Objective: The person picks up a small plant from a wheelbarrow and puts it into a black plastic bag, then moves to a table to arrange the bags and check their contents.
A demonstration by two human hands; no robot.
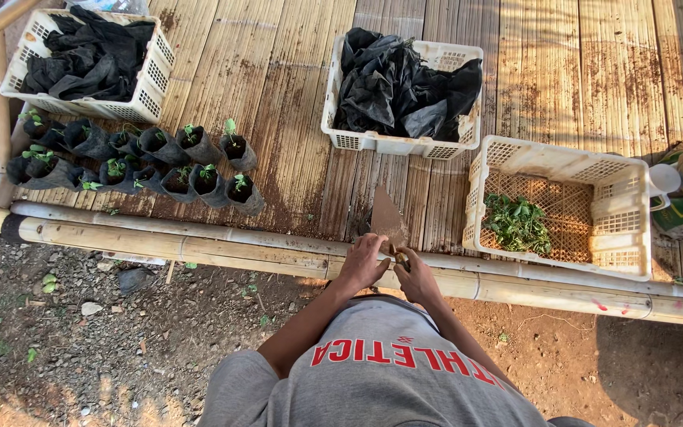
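Two white crates stuffed with black plastic bags, one top left (88, 59), one in the middle (401, 91), and a third white crate (563, 207) on the right with green seedlings (517, 224). Rusty trowel (386, 220) lies blade-up on the bamboo surface (278, 111); left hand (363, 263) and right hand (415, 274) both closed around its handle, right at the edge pole
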